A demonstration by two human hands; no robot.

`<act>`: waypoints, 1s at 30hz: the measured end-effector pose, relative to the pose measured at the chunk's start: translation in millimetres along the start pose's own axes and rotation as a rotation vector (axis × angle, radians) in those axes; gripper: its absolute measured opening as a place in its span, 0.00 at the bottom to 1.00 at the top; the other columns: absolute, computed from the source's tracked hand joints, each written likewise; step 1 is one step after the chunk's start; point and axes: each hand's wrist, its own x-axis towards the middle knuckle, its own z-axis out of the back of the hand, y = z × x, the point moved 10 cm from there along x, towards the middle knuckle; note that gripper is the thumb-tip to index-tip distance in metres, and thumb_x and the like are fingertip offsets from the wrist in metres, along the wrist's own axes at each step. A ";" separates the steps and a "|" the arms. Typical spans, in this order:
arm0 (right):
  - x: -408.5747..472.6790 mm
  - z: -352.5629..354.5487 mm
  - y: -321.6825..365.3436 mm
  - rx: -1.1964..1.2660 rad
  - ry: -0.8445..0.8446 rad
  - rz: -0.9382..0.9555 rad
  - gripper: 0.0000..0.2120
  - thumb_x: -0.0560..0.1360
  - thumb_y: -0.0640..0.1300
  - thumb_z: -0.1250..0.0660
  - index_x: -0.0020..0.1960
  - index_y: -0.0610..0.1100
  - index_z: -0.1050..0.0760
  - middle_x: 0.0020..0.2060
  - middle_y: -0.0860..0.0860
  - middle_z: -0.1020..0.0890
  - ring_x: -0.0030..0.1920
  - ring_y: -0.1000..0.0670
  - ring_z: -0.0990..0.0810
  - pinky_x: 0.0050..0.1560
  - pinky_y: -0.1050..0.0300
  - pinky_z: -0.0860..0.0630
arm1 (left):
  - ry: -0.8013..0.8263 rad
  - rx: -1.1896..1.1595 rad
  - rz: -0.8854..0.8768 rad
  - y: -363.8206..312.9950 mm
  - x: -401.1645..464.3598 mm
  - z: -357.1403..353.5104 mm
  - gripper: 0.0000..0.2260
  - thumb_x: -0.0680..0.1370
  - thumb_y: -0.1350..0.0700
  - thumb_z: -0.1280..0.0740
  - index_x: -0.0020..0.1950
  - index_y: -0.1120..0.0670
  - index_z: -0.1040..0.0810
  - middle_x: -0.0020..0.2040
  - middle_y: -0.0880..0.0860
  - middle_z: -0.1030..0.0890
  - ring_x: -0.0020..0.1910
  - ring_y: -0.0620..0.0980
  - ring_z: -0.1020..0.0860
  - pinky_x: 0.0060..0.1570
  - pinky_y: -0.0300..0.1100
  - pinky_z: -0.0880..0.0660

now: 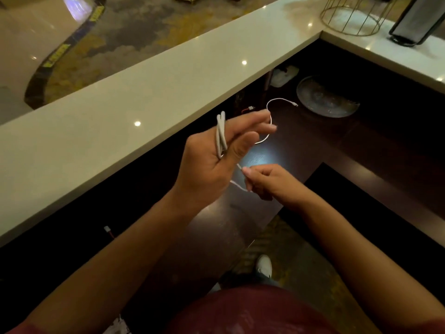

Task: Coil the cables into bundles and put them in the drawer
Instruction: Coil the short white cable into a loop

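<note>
Head view, looking down over a dark lower table that sat beneath a pale raised counter. Much of the lower surface lay in shadow, so its contents were hard to read: a round glassy dish at about 1 o'clock from the hands, a whitish object tucked under the counter edge that could not be identified, and a small red-wired connector just past the fingertips. No drawer could be made out. The frame cut off both forearms at the bottom and a wire stand and dark glossy object at the top right.

The white cable was held in the air above the table. Its folded loops stood nearly upright against the left hand, long axis running from 6 to 12 o'clock, with the loop ends rising above the knuckles. The left hand gripped these loops, apparently between the thumb and palm, while its fingers extended toward 2 o'clock. The free length curved behind those fingers and arched toward 1 o'clock, its plug tip pointing toward the dish. Another run dropped from the bundle toward 4 o'clock into the right hand, which pinched it between thumb and curled fingers; the strand passing through that fist was mostly hidden.
</note>
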 end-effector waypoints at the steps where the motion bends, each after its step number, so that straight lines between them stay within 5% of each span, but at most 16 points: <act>1: -3.5 -9.9 1.5 -0.053 0.082 -0.001 0.22 0.79 0.59 0.34 0.38 0.41 0.22 0.26 0.49 0.33 0.26 0.53 0.38 0.29 0.58 0.42 | 0.001 0.030 0.028 9.9 1.9 2.3 0.20 0.82 0.55 0.39 0.70 0.65 0.28 0.60 0.60 0.17 0.65 0.52 0.20 0.66 0.46 0.26; 6: -32.0 -39.0 31.2 -0.167 0.329 0.052 0.16 0.81 0.49 0.35 0.44 0.37 0.20 0.27 0.49 0.31 0.29 0.53 0.34 0.30 0.63 0.35 | 0.028 0.173 0.180 56.5 -0.9 12.3 0.24 0.82 0.47 0.40 0.71 0.62 0.27 0.64 0.54 0.18 0.69 0.47 0.23 0.68 0.39 0.29; 11: -46.9 -13.1 66.0 -0.259 0.249 0.116 0.11 0.83 0.44 0.36 0.49 0.40 0.18 0.29 0.49 0.28 0.30 0.52 0.30 0.33 0.61 0.31 | 0.219 0.356 0.202 80.0 -9.9 3.4 0.29 0.83 0.36 0.48 0.61 0.56 0.18 0.58 0.46 0.16 0.65 0.45 0.21 0.69 0.51 0.29; 16: -54.9 6.9 86.1 -0.313 0.166 0.140 0.12 0.82 0.46 0.35 0.49 0.42 0.16 0.27 0.52 0.28 0.28 0.55 0.32 0.32 0.64 0.32 | 0.452 0.384 0.245 84.6 -23.5 -17.8 0.31 0.80 0.31 0.47 0.56 0.54 0.17 0.55 0.37 0.20 0.59 0.39 0.21 0.60 0.48 0.24; 18: -58.7 8.6 96.9 -0.387 0.160 0.172 0.11 0.81 0.48 0.33 0.46 0.44 0.16 0.27 0.52 0.27 0.28 0.55 0.31 0.31 0.62 0.33 | 0.528 0.450 0.239 85.9 -26.4 -25.0 0.24 0.80 0.33 0.45 0.48 0.49 0.17 0.49 0.41 0.18 0.56 0.40 0.20 0.59 0.49 0.25; 21: -63.5 3.0 110.7 -0.620 0.178 0.250 0.10 0.80 0.53 0.32 0.43 0.50 0.18 0.28 0.53 0.26 0.29 0.56 0.30 0.32 0.59 0.34 | 0.587 0.436 0.271 89.6 -27.2 -28.7 0.12 0.82 0.46 0.35 0.59 0.52 0.22 0.35 0.48 0.18 0.39 0.41 0.19 0.49 0.42 0.23; 24: -67.9 -13.7 114.8 -0.775 0.252 0.302 0.10 0.81 0.52 0.31 0.41 0.54 0.22 0.29 0.55 0.25 0.30 0.55 0.27 0.32 0.61 0.34 | 0.640 0.513 0.229 89.5 -27.9 -35.6 0.14 0.79 0.46 0.32 0.54 0.57 0.21 0.40 0.39 0.22 0.39 0.36 0.23 0.43 0.41 0.27; 27: -67.0 -17.0 128.5 -0.712 0.245 0.374 0.06 0.81 0.48 0.31 0.46 0.53 0.19 0.34 0.57 0.19 0.34 0.58 0.22 0.37 0.62 0.28 | 0.615 0.514 0.204 84.6 -30.9 -43.5 0.20 0.77 0.40 0.36 0.47 0.57 0.20 0.38 0.41 0.24 0.35 0.38 0.27 0.38 0.41 0.28; 30: -58.8 3.5 144.5 -0.565 0.149 0.422 0.02 0.78 0.46 0.28 0.47 0.50 0.17 0.39 0.52 0.15 0.40 0.55 0.16 0.43 0.56 0.21 | 0.643 0.393 0.200 69.8 -34.4 -56.0 0.08 0.80 0.52 0.31 0.47 0.56 0.17 0.35 0.31 0.23 0.34 0.30 0.25 0.38 0.25 0.30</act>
